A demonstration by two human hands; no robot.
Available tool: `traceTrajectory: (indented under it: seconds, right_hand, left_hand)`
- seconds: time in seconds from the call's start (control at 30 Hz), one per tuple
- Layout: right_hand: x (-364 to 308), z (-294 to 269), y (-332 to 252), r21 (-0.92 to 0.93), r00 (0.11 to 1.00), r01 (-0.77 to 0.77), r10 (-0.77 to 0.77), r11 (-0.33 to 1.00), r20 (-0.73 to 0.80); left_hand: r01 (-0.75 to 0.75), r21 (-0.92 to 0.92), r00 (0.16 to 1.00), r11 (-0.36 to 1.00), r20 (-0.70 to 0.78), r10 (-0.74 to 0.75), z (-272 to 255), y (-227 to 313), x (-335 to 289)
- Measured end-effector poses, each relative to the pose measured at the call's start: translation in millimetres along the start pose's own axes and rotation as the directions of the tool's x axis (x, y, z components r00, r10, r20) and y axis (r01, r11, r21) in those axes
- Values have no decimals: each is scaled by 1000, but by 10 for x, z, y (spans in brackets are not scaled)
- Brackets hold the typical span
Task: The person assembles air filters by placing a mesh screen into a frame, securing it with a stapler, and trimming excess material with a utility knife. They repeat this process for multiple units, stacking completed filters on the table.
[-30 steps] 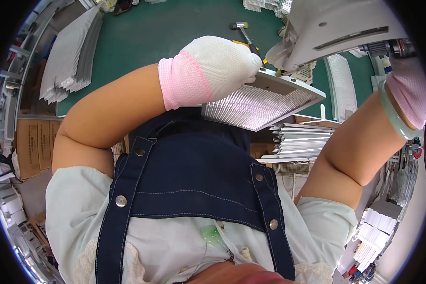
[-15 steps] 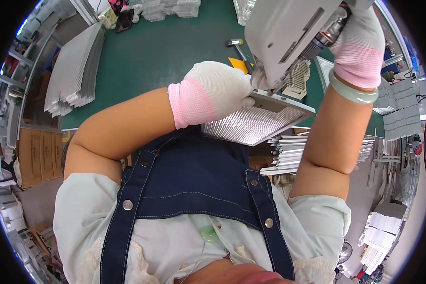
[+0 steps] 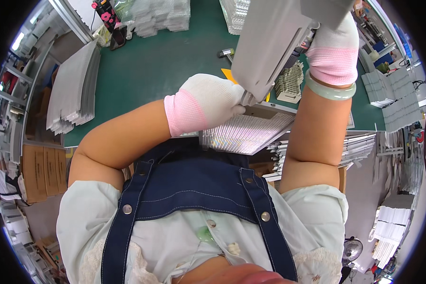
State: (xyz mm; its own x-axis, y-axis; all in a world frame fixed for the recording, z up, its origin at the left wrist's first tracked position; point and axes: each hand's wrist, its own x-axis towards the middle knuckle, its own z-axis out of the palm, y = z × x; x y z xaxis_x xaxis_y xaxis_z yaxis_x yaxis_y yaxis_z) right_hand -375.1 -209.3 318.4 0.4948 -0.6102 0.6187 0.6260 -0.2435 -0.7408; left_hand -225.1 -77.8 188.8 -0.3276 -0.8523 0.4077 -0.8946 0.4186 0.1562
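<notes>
My left hand (image 3: pixel 213 102), in a white knit glove with a pink cuff, is closed on the edge of a framed mesh panel (image 3: pixel 241 137). The panel has a pale metal frame and a shiny silvery face, and hangs tilted at the table's near edge. A large grey gun-like tool (image 3: pixel 270 47) stands over it, its narrow nose right beside my left fingers. Whether the nose touches the frame I cannot tell. My right hand (image 3: pixel 333 45), gloved alike, is up at the tool's far end and grips it; the fingers are mostly hidden behind the tool body.
On the green table (image 3: pixel 151 61) lie a hammer (image 3: pixel 226 53), a yellow piece (image 3: pixel 229 75) and a beige ridged plastic part (image 3: pixel 289 83). Stacked mesh sheets (image 3: pixel 73 87) stand at the left, with more (image 3: pixel 161 16) at the back. Metal strips (image 3: pixel 357 146) lie below the table's right edge.
The tool and my right hand have shifted left, and the tool's body is turned differently. The left hand keeps its hold on the panel, which now sits slightly lower in view.
</notes>
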Motion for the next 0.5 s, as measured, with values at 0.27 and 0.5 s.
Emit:
traceTrajectory:
  seconds: [0.27, 0.5]
  right_hand:
    - [-58, 186, -51, -39, 995, 93, -92, 995, 27]
    - [440, 38, -266, -478, 927, 375, -308, 794, 215]
  left_hand:
    - [43, 22, 991, 999, 129, -45, -83, 18, 80]
    - [212, -32, 927, 977, 323, -191, -642, -32, -137]
